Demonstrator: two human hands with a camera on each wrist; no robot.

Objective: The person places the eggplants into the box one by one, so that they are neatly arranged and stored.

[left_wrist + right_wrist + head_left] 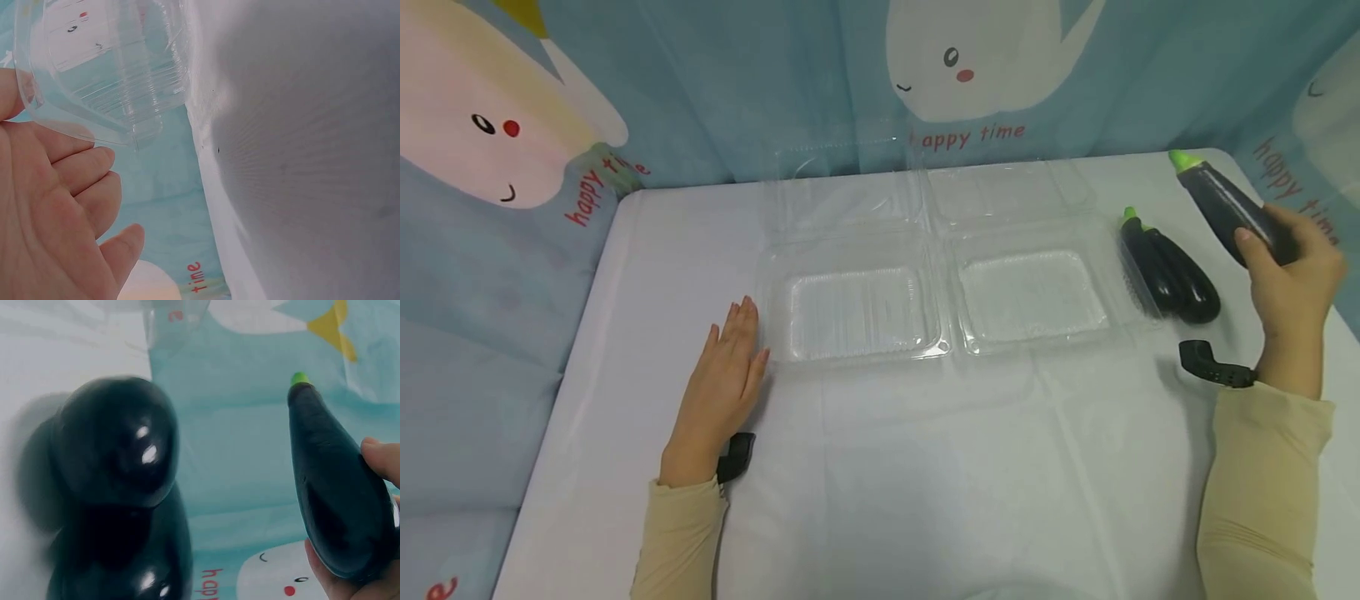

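A pale blue curtain (700,75) hangs in soft folds beyond the white tabletop (925,500), running from nine o'clock over twelve to three. Cartoon creatures are printed on it: a pinkish one (475,58) at ten o'clock with a red cheek dot, a white one (1000,42) toward one o'clock, and a pale one (1326,125), cropped by the frame, at two. Near each runs red lettering (973,135), "happy time" where legible. One cropped red letter (441,588) sits at eight o'clock; a yellow patch (526,13) tops the pinkish creature.
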